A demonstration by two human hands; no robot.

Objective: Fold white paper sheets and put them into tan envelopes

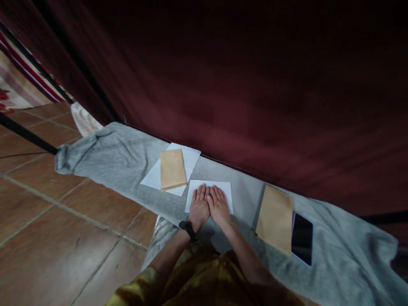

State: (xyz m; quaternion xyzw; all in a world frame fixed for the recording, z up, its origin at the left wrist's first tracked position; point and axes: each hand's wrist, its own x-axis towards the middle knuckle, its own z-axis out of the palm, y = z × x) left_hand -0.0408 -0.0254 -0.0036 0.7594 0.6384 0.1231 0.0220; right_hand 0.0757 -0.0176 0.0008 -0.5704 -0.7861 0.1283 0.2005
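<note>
Grey cloth (123,142) covers a long, low surface beneath a dark red hanging (204,123), with a tiled floor (98,212) below it to the left. Neither hand is pinching anything: the left hand (199,207) and the right hand (218,207) lie side by side, palms down and fingers extended, on a small white paper (227,188). It sits directly under both of them, flat on the cloth, its far corners showing past the fingertips. As far as the paper goes, it is laid out and held down; whether it has a fold or a finished crease cannot be told with the hands covering its middle. A black watch (188,228) circles the left wrist.

Beyond the left hand, just beside the covered paper, loose white sheets (191,157) lie at an angle, partly under a tan packet (173,170) with a faint reddish mark. Farther out from the right hand rests a brown envelope (276,216), with a phone (302,238) beside its outer edge. Both brown items lie apart from the pressed paper.
</note>
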